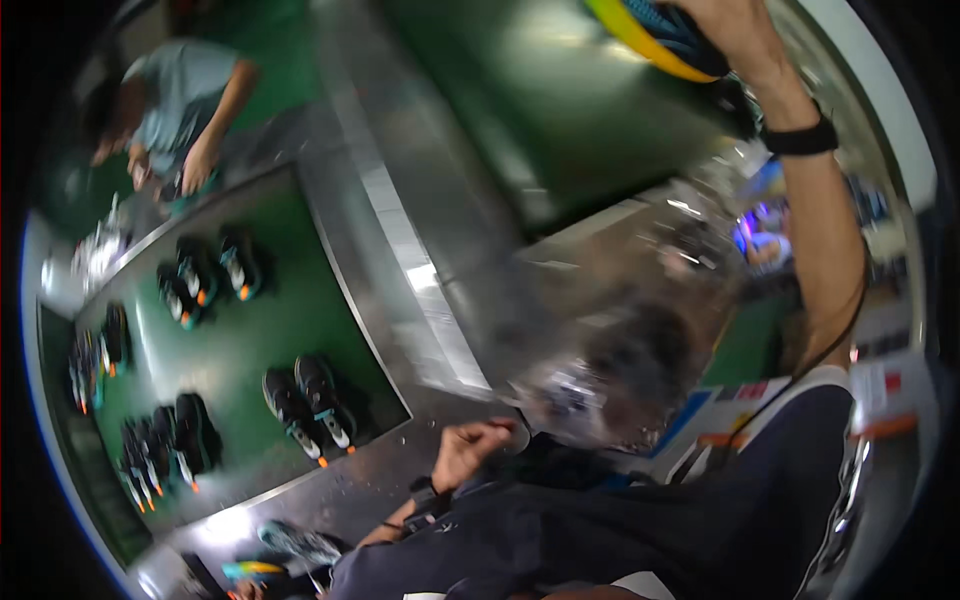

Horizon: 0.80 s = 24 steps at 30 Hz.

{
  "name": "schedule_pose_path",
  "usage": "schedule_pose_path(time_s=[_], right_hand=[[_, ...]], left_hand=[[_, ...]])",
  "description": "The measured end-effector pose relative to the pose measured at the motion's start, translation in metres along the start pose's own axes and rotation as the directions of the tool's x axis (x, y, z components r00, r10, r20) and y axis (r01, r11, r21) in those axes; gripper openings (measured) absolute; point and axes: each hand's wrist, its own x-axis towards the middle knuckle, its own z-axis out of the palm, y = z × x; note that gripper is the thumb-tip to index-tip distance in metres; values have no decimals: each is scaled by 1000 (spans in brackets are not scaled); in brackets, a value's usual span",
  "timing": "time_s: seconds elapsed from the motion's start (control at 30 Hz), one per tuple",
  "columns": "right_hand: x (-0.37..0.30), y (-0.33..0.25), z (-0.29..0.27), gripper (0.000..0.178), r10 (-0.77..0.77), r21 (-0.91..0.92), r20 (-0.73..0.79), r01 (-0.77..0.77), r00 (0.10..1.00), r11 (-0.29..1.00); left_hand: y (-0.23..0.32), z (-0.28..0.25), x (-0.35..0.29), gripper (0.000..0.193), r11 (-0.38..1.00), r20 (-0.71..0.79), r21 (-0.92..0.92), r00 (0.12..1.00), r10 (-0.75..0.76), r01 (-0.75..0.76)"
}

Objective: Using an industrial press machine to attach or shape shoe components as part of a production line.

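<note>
My right hand (728, 28) is raised at the upper right edge of the view, wrapped on a dark blue shoe (660, 38) with a yellow sole. Part of that shoe lies outside the picture. Low in the middle, close to my body, my left hand (470, 453) is closed with its fingertips together. A small pale, rounded shape (518, 436) shows at those fingertips, too blurred to name. A pair of dark shoes (302, 400) with orange tips stands left of this hand, on the green surface (240, 340).
More dark shoes (190, 440) stand in groups on the green surface. A metal ledge (350, 180) runs beside it. Across it a co-worker (180, 110) handles a shoe. Another shoe (300, 542) is at the lower left. Clear plastic wrapping (590, 390) lies blurred to my right.
</note>
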Motion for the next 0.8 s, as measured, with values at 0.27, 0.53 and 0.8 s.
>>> schedule_pose_path(time_s=[0.27, 0.53, 0.8], right_hand=[[-233, -52, -177, 36, -224, 312, 289, 130, 931, 941], [-514, -113, -241, 46, 397, -170, 114, -375, 911, 911], [-780, -237, -272, 86, 843, 639, -533, -685, -67, 350]], left_hand=[[1, 130, 55, 59, 743, 671, -591, 703, 236, 314], [0, 324, 26, 77, 919, 805, 38, 533, -262, 393], [-163, 522, -47, 43, 919, 826, 393, 454, -334, -40]])
